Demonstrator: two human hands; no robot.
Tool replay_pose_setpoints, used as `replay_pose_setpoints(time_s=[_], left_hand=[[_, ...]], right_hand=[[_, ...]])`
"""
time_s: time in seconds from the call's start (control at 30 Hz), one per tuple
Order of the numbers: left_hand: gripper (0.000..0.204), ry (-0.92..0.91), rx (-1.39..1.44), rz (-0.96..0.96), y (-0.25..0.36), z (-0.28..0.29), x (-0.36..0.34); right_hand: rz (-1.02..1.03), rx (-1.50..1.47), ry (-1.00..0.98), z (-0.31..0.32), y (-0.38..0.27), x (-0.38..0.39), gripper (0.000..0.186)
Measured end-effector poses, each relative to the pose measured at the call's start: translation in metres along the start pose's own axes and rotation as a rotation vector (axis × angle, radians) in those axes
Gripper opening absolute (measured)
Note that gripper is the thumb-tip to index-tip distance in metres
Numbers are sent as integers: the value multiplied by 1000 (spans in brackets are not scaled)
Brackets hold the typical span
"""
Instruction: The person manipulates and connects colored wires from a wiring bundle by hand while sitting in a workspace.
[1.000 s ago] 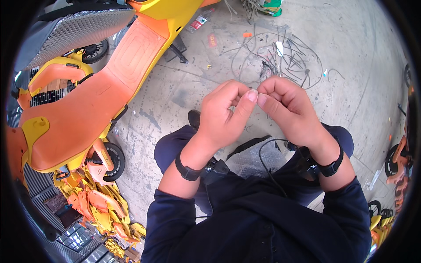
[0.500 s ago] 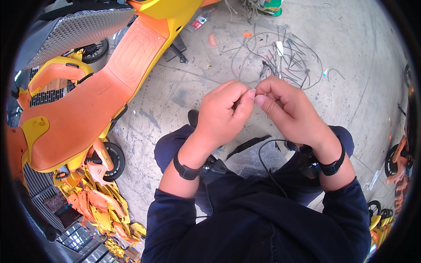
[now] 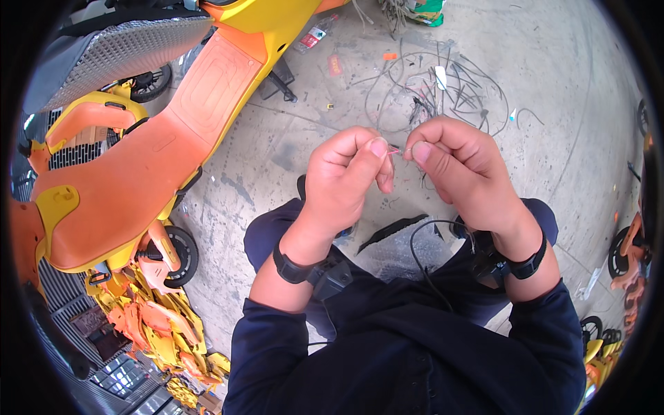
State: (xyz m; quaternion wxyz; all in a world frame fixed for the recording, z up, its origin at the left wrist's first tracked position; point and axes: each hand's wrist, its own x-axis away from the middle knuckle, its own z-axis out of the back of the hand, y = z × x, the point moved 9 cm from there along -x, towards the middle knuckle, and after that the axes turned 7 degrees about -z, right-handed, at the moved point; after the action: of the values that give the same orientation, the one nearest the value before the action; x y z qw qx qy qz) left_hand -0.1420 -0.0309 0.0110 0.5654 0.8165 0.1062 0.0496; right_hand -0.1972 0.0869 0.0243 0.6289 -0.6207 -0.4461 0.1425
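My left hand [image 3: 347, 181] is closed in a pinch, thumb against forefinger, on a thin reddish wire [image 3: 394, 151]. Facing it across a small gap, my right hand [image 3: 470, 173] also pinches thin strands of wire between thumb and forefinger. The short pinkish stretch shows between the two sets of fingertips; its ends are hidden in my grip. Both hands are held up in front of my knees, above the grey floor. I cannot make out whether the strands in my two hands are one piece.
Black cables [image 3: 477, 93] lie tangled on the floor ahead. An orange and yellow scooter [image 3: 121, 183] stands at my left, with a pile of orange and yellow parts [image 3: 162, 321] behind it. Bubble wrap [image 3: 401, 254] lies between my legs. A plastic bottle [image 3: 315, 36] lies farther off.
My fingertips, close together before, have drawn apart, the left hand shifting left and the right hand right. The reddish wire now shows in the gap.
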Motion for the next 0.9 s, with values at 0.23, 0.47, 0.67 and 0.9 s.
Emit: replay_pose_setpoints(time_s=[0.23, 0.47, 0.67, 0.9], left_hand=[[30, 40, 113, 39, -2, -3, -4], [32, 75, 163, 66, -4, 2, -3], [28, 15, -83, 102, -9, 7, -6], [32, -75, -182, 93, 0, -11, -4]], right_hand=[[49, -71, 24, 6, -3, 0, 11], [50, -116, 12, 8, -3, 0, 11], [6, -134, -55, 5, 2, -3, 10], [2, -155, -84, 8, 1, -1, 13]])
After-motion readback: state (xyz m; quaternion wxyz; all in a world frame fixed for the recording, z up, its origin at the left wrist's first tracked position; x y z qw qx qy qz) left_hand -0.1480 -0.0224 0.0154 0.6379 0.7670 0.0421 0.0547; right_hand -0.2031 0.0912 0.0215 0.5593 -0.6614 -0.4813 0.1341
